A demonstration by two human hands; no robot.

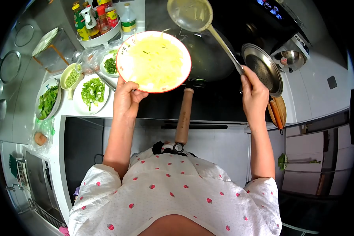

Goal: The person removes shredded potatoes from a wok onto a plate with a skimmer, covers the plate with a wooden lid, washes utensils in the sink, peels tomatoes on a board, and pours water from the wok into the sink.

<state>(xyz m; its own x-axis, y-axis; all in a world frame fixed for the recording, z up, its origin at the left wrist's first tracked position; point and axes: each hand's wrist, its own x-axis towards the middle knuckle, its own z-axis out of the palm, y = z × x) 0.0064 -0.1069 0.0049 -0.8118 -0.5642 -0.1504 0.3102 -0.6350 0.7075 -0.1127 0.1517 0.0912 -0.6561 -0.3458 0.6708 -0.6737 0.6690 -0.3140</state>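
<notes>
My left hand grips the near rim of a red-edged plate, thumb on top. Pale yellow food, too bright to make out well, covers most of the plate. My right hand is closed round the handle of a large metal ladle, its bowl raised above the far side of the stove. Below and between them is a dark wok, partly hidden by the plate. The wok's wooden handle points toward my body.
Left of the stove stand a plate of chopped greens, another plate of leafy greens, a bowl of green pieces and a rack of sauce bottles. A metal lid and a steel bowl lie right.
</notes>
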